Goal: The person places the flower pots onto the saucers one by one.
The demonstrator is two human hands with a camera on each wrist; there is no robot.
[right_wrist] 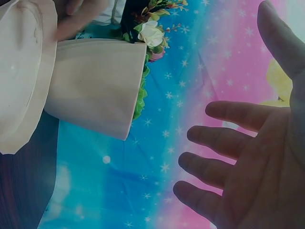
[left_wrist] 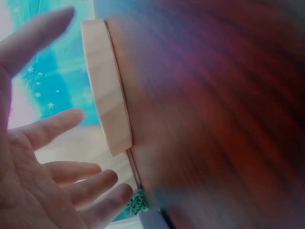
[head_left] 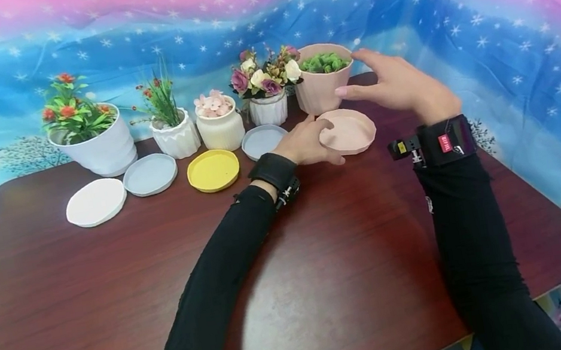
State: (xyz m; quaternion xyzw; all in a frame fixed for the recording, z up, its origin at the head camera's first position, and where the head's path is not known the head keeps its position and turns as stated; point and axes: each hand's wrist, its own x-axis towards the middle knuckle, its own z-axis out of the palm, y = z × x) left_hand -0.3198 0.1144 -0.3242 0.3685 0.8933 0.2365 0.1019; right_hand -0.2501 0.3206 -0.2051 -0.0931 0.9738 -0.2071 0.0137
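Observation:
A pale pink faceted saucer (head_left: 352, 133) lies in front of a pink pot (head_left: 319, 91) with a green succulent, at the right end of the row. My left hand (head_left: 307, 144) is at the saucer's left side, its fingertips overlapping the rim in the head view. In the left wrist view its fingers (left_wrist: 50, 129) are spread and slightly bent, with the saucer (left_wrist: 107, 90) beyond them. To the right of the pink pot, my right hand (head_left: 400, 83) has thumb and fingers apart. The right wrist view shows that palm (right_wrist: 267, 171) holding nothing.
Farther left stand white pots with red flowers (head_left: 100, 144) and grass (head_left: 177, 136), a cream pot (head_left: 221, 129), and a white rose pot (head_left: 269, 110). Before them lie white (head_left: 96, 202), grey-blue (head_left: 150, 175) and yellow (head_left: 213, 171) saucers, plus a grey one (head_left: 263, 141).

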